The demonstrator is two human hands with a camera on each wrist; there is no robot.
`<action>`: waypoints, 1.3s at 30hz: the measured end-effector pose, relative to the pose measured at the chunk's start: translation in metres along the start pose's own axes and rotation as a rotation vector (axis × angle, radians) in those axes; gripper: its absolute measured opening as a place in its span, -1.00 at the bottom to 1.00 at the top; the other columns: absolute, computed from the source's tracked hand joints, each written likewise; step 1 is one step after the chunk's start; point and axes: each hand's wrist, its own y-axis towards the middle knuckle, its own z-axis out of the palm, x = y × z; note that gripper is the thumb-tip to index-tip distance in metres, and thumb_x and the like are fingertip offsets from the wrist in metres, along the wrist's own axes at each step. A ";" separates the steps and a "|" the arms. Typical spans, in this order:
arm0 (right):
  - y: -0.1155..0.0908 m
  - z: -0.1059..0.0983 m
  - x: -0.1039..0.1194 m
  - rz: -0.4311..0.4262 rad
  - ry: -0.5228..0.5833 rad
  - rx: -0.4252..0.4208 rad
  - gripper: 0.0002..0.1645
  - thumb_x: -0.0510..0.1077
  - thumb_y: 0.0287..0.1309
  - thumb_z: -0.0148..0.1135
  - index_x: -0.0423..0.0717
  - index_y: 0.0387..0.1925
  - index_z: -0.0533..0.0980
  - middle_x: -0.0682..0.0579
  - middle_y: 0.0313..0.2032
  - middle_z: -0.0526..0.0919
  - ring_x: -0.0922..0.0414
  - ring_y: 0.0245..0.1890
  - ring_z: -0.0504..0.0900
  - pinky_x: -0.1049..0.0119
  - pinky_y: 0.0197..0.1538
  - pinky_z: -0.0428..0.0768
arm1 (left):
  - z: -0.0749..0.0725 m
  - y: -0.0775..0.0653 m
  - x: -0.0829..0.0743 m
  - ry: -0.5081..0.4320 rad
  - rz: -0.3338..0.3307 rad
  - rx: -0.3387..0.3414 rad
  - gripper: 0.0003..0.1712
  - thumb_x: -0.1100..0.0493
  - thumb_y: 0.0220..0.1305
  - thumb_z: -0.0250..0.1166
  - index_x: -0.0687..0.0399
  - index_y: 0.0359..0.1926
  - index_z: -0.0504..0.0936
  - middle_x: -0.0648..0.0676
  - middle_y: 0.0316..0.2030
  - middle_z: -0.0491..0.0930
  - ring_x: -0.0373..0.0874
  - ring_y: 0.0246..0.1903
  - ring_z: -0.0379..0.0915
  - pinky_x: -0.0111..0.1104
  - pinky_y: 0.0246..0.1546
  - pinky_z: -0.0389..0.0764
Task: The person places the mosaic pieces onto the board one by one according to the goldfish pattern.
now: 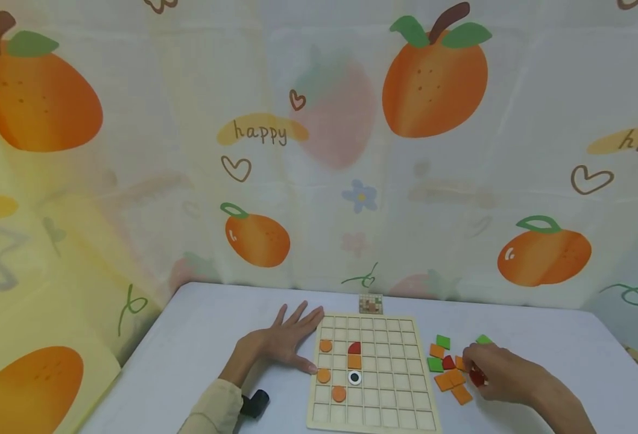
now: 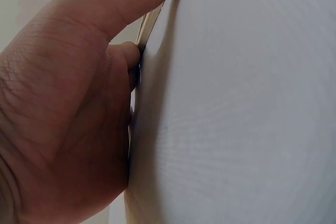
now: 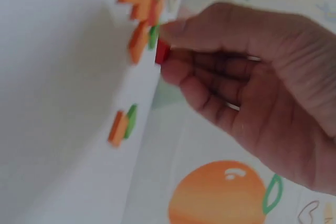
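- Left hand (image 1: 283,340): flat on the desk (image 1: 199,337), fingers straight and spread, holding nothing; fingertips and thumb touch the left edge of the board (image 1: 372,416).
- Right hand (image 1: 500,371): fingers curled, pinching a red tile (image 3: 162,52) between thumb and fingertips, just above the desk.
- Board: wooden grid, lying between the two hands.
- On the board, near the left hand: three orange discs (image 1: 325,346), a red half-round (image 1: 354,348) atop an orange square (image 1: 354,361), a black-and-white ring (image 1: 354,378).
- Loose tiles (image 1: 449,380): orange, green and red, on the desk just left of the right hand, some touching each other.
- Small card (image 1: 371,304): at the board's far edge.
- Black object (image 1: 255,402): beside the left sleeve (image 1: 210,410).
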 end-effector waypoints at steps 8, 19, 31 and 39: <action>0.010 0.000 0.043 -0.315 0.030 -0.061 -0.64 -0.40 0.00 0.42 0.08 -0.35 0.50 0.32 -0.44 0.42 0.49 -0.42 0.30 0.55 -0.38 0.38 | 0.001 0.001 -0.003 -0.008 0.004 0.001 0.39 -0.51 0.12 0.37 -0.10 0.70 -0.19 -0.03 0.73 -0.24 0.15 0.71 -0.50 0.31 0.62 -0.45; 0.055 0.014 0.123 -0.390 -0.092 0.069 -0.83 -0.21 0.20 0.47 0.04 -0.21 0.64 0.30 -0.35 0.51 0.46 -0.37 0.37 0.60 -0.26 0.52 | -0.002 0.000 -0.003 -0.007 -0.003 0.003 0.39 -0.51 0.12 0.36 -0.10 0.70 -0.19 -0.02 0.73 -0.23 0.15 0.71 -0.49 0.31 0.62 -0.44; 0.085 0.045 0.152 -0.425 -0.269 0.117 -0.74 -0.15 0.21 0.50 0.11 -0.10 0.64 0.30 -0.23 0.61 0.43 -0.28 0.45 0.61 -0.09 0.58 | -0.002 -0.001 -0.004 -0.008 -0.005 0.011 0.39 -0.51 0.13 0.37 -0.14 0.71 -0.21 -0.05 0.73 -0.25 0.14 0.72 -0.52 0.30 0.62 -0.45; 0.082 0.042 0.152 -0.447 -0.370 0.074 -0.76 -0.06 0.24 0.50 0.19 -0.06 0.67 0.28 -0.17 0.68 0.39 -0.26 0.51 0.57 0.03 0.65 | -0.003 0.000 -0.001 -0.009 -0.003 0.008 0.38 -0.51 0.12 0.37 -0.15 0.71 -0.20 -0.04 0.73 -0.23 0.14 0.72 -0.52 0.30 0.62 -0.46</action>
